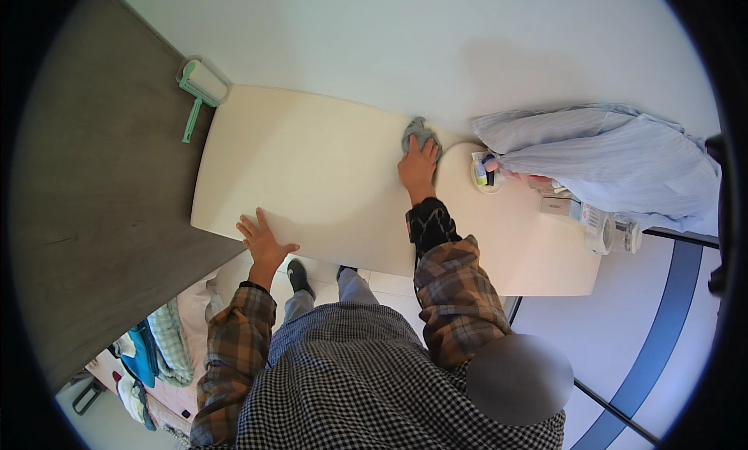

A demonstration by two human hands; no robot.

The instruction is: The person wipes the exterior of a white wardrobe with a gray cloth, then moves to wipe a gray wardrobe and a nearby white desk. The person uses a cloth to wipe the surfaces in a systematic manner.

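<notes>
A crumpled grey cloth (418,128) lies at the back edge of the cream tabletop (304,162), close to the wall. My right hand (419,168) presses down on it, fingers over the fabric, with the arm reaching forward. At the table's near edge, toward the left, my left hand (265,243) rests with its fingers and thumb spread and nothing in it. Beyond the tabletop's far left corner is a roller with a green handle (192,119) and a white cylinder, against the dark wood panel.
To the right, a rounded cream surface (506,240) holds a small round container (487,173), a small box (557,205) and clear jars (598,230). A pale blue striped cloth (600,162) drapes behind them. Folded textiles (167,345) lie at lower left beside the wood panel (101,185).
</notes>
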